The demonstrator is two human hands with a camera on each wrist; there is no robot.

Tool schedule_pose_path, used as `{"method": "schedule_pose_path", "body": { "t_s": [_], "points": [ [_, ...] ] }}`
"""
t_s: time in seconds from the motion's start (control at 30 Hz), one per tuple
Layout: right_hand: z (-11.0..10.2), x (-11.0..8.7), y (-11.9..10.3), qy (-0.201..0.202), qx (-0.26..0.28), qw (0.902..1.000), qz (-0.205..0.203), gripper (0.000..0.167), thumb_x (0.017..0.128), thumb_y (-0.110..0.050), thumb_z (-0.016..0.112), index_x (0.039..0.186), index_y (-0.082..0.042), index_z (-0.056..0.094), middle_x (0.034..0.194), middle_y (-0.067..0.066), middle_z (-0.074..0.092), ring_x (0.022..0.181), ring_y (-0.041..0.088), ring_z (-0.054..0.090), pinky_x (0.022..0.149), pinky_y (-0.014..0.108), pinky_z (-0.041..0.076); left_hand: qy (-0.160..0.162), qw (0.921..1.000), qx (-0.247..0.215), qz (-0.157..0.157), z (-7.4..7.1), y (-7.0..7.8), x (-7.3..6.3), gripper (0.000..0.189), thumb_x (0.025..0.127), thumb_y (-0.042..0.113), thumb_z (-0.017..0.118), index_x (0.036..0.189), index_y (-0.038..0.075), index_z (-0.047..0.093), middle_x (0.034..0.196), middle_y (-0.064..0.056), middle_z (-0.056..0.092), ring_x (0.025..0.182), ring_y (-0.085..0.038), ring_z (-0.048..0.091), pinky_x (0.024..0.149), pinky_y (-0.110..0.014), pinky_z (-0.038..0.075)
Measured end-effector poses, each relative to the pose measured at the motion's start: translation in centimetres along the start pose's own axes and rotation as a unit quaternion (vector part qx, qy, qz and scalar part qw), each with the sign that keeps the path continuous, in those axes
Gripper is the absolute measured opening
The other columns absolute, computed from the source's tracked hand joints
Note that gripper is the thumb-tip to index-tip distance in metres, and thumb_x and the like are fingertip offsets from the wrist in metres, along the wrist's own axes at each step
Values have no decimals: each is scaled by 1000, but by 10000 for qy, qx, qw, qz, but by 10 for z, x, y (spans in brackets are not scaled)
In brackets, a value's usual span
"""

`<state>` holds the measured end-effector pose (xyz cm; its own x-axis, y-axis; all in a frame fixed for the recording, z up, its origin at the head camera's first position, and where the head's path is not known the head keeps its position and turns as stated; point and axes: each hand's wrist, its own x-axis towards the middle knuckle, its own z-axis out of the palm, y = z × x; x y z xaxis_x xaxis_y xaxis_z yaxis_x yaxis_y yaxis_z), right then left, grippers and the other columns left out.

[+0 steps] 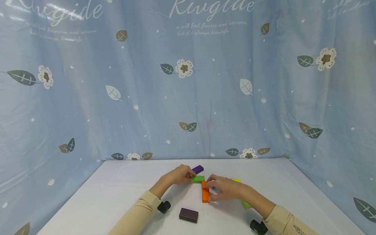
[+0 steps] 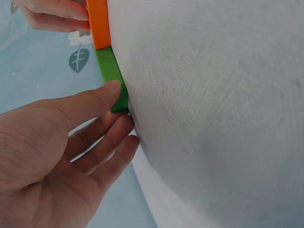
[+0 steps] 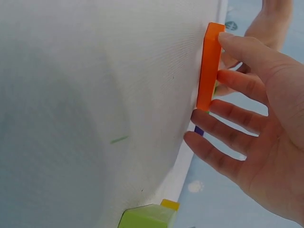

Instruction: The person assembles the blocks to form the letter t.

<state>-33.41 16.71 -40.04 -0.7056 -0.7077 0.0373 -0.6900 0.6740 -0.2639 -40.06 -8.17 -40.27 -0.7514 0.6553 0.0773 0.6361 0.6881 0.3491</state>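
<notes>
A green block (image 1: 198,179) lies on the white table with its right end against the far end of an orange block (image 1: 205,192). My left hand (image 1: 180,175) pinches the green block near its left end; the left wrist view shows the thumb on its face and the fingers at its end. My right hand (image 1: 224,188) holds the orange block, thumb towards the near end and fingers towards the far end. In the right wrist view, the last fingers spread past the orange block (image 3: 209,69). Behind the green block lies a purple block (image 1: 198,169), partly covered by my left hand.
A dark brown block (image 1: 188,215) lies nearer on the white table (image 1: 117,202). Partly hidden by my right arm are a yellow block (image 1: 237,180) and a light green block (image 1: 246,204). A blue patterned curtain (image 1: 205,98) surrounds the table's back and sides.
</notes>
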Motion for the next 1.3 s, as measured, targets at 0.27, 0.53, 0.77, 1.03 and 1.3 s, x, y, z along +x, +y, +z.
{"method": "schedule_pose_path", "body": {
  "t_s": [0.27,0.53,0.77,1.03,1.3],
  "points": [
    [-1,1,-3,-60,55,9999,101,49,87,-48,71,129,-25,64,126,-2,56,96,11,56,86,26,52,25,10000,-69,10,-1,-1,-1,28,85,8,75,112,5,73,98,-3,73,78,-3,57,74,-16,50],
    [-8,-5,-1,-95,28,9999,30,56,87,-53,67,134,-24,59,130,-3,54,104,15,59,91,32,53,9,10000,-89,36,-1,-1,0,28,85,8,75,113,4,73,102,-7,74,80,-3,58,74,-17,50],
    [-22,-10,-1,-92,180,9996,191,54,89,-48,68,135,-22,59,128,3,58,104,19,62,88,34,55,21,9999,-122,-46,-1,-1,0,27,85,8,75,112,6,74,100,-4,74,80,-3,58,75,-18,50],
    [-31,-18,3,-63,215,9988,427,52,88,-50,68,131,-22,62,122,0,62,104,20,63,83,32,55,53,9998,-171,-84,-2,1,0,27,85,8,75,112,5,74,100,-5,74,81,-4,58,76,-18,50],
    [-38,-29,4,-19,174,9985,513,51,86,-49,71,125,-18,66,104,-3,69,92,13,60,76,25,53,56,9999,-131,-85,-1,-1,0,27,85,9,75,112,6,74,98,-4,74,79,-4,56,74,-18,49]
  ]
}}
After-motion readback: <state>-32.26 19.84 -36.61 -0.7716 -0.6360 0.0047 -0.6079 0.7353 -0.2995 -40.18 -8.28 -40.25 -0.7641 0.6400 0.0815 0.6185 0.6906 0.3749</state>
